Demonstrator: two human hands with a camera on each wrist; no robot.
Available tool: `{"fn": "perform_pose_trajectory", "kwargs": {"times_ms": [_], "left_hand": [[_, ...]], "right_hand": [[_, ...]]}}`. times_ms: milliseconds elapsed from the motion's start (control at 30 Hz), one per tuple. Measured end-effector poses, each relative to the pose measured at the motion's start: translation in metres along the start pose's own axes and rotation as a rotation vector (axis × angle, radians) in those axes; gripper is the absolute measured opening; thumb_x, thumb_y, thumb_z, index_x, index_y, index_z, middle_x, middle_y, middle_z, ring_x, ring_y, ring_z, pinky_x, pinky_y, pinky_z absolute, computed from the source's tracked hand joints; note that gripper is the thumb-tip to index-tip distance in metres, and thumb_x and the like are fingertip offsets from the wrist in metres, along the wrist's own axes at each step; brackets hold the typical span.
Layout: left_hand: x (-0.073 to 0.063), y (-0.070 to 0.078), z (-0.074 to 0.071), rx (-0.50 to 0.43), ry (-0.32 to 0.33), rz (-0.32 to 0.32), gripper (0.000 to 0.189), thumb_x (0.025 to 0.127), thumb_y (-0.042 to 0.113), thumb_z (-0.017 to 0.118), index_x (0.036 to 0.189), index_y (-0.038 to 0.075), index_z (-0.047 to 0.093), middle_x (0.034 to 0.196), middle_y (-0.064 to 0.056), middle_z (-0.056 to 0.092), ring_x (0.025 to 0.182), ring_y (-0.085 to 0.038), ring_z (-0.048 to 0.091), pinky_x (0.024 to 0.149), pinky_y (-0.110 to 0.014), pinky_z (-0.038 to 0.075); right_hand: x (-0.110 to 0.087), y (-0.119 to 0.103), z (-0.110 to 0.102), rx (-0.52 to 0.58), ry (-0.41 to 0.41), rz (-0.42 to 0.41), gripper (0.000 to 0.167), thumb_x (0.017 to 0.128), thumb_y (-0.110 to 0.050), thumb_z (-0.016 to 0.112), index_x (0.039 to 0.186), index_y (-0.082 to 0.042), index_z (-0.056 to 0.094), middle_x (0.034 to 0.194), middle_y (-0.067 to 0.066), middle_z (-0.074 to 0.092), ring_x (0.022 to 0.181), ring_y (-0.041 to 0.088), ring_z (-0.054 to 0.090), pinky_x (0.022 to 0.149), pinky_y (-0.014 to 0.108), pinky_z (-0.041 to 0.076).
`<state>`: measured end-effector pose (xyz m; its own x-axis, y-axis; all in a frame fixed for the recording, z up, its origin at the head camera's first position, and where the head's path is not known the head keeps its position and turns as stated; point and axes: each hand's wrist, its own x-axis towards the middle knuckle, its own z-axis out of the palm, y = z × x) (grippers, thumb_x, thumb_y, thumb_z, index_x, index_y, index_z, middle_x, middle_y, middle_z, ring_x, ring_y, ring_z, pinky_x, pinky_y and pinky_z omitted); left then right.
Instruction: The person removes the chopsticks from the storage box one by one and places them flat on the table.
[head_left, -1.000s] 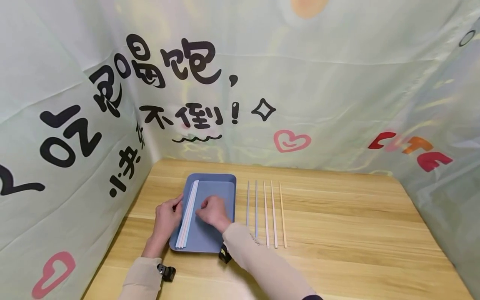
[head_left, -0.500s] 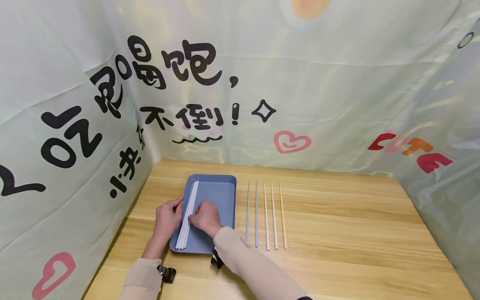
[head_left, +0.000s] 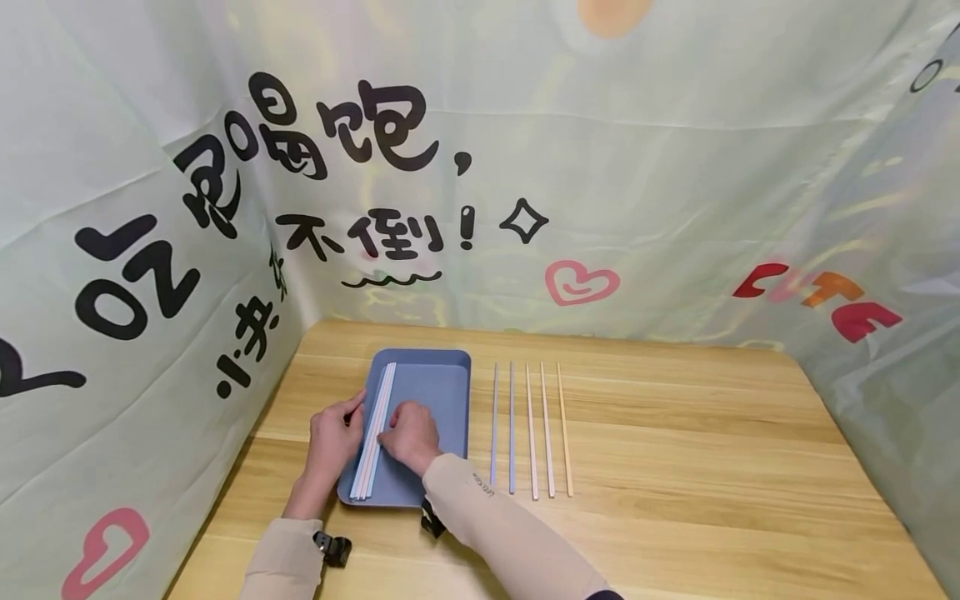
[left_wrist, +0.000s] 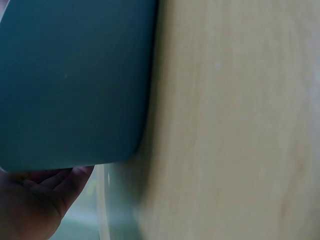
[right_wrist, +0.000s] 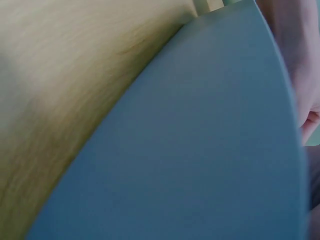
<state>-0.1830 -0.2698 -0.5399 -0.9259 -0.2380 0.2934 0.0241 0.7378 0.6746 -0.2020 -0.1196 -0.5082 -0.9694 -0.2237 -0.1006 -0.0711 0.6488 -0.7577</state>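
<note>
Several light blue and pink chopsticks [head_left: 385,400] lie side by side along the left of a blue rectangular tray [head_left: 432,396]. My left hand [head_left: 332,442] holds the tray's left rim. In the left wrist view, fingers of the left hand [left_wrist: 37,200] lie against the outside of the tray wall [left_wrist: 75,90]. My right hand [head_left: 412,437] is over the tray with curled fingers, its fingertips pinching at the rightmost chopstick of the row; they hide part of it. The tray's outer wall [right_wrist: 200,135] fills most of the right wrist view.
Right of the tray, two blue chopsticks [head_left: 512,425], two pink chopsticks [head_left: 531,433] and a yellow chopstick [head_left: 565,433] lie spaced apart on the wooden table [head_left: 712,467]. Printed cloth [head_left: 675,192] stands behind and at both sides of the table.
My right hand has moved left from the middle of the tray to the chopsticks, then stayed there. My left hand has kept its place on the tray's rim.
</note>
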Motion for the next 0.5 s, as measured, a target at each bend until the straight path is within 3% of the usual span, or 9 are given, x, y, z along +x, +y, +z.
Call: {"fn": "perform_pose_trajectory", "kwargs": {"times_ms": [200,400,500], "left_hand": [[0.0003,0.0005,0.0002,0.003,-0.007,-0.011,0.032,0.101,0.003,0.067,0.133,0.0,0.07,0.124,-0.026,0.073,0.089,-0.03,0.071,0.071,-0.037,0.058],[-0.0002,0.0012,0.0006,0.0,0.018,0.01,0.031,0.099,0.001,0.068,0.131,-0.001,0.071,0.122,-0.026,0.074,0.089,-0.029,0.072,0.07,-0.038,0.058],[-0.0003,0.0019,0.0007,0.002,0.02,0.013,0.032,0.099,0.0,0.068,0.131,-0.001,0.071,0.122,-0.026,0.074,0.093,-0.03,0.073,0.073,-0.042,0.059]], "right_hand": [[-0.0005,0.0002,-0.0009,0.029,-0.004,0.002,0.025,0.085,-0.012,0.084,0.074,-0.008,0.063,0.07,0.003,0.059,0.062,0.016,0.052,0.055,0.026,0.042],[0.0015,0.0029,0.0021,0.051,-0.002,0.002,0.03,0.084,-0.013,0.086,0.072,-0.01,0.059,0.068,0.001,0.055,0.061,0.016,0.05,0.054,0.028,0.041],[0.0061,0.0069,0.0062,0.064,0.0,0.004,0.027,0.083,-0.01,0.086,0.072,-0.009,0.06,0.059,0.001,0.058,0.051,0.014,0.054,0.051,0.025,0.044]]}}
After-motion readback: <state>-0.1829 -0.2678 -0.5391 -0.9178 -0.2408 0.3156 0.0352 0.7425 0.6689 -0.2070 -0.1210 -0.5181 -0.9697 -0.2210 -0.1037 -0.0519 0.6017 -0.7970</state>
